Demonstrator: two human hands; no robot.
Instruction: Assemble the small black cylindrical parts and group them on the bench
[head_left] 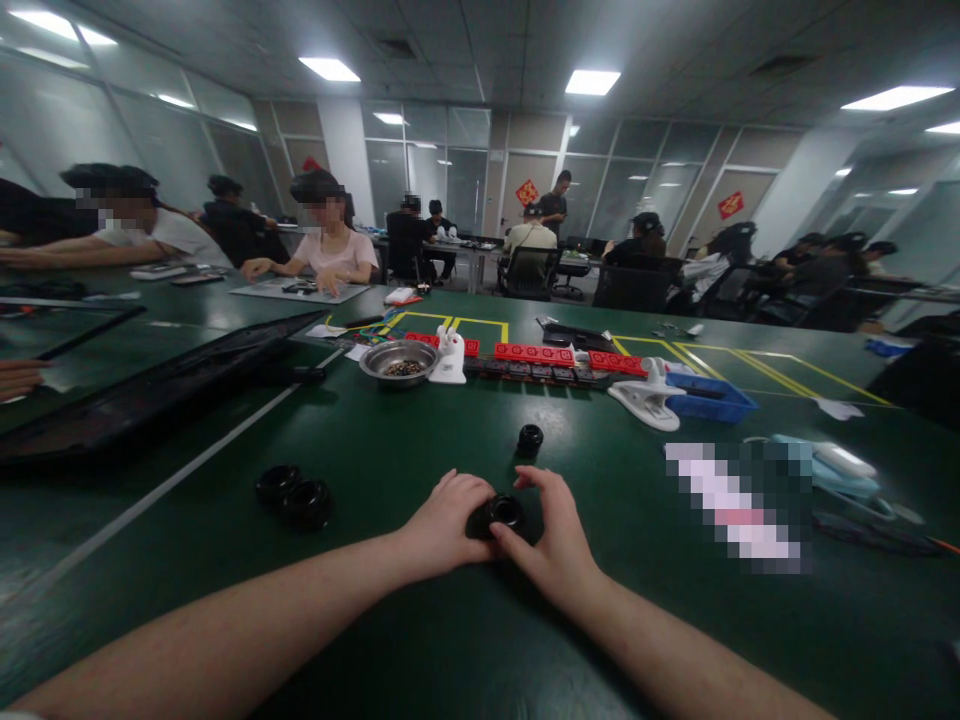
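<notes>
grip of the left hand (448,515) clamped on l. side of a glossy blk ring-shaped part w/ round hole (491,514), thumb on near side, fingers on far side. right hand (553,525) grip apart: thumb touching the near rim, forefinger arched past w/ a gap. part sits btwn both hands over the dk green table (420,430); can't tell if lifted or resting.

just beyond: a lone matching blk ring (531,436). off to l.: pair of blk rings (307,504), side by side, one overlapping the other in view.

farther back: round silver metal bowl (373,372) w/ small bits (403,368) inside, next to upright white plastic stand (448,358); row of flat red strips (534,353) along a blk segmented strip (540,373); white clamp-like piece (649,400) by rect. blue plastic tray (720,408).

l. side: long blk panel (150,390). r. side: lt blue item (829,465), nr a pixelated patch. bkgd: seated person in pale pink top (341,258).
</notes>
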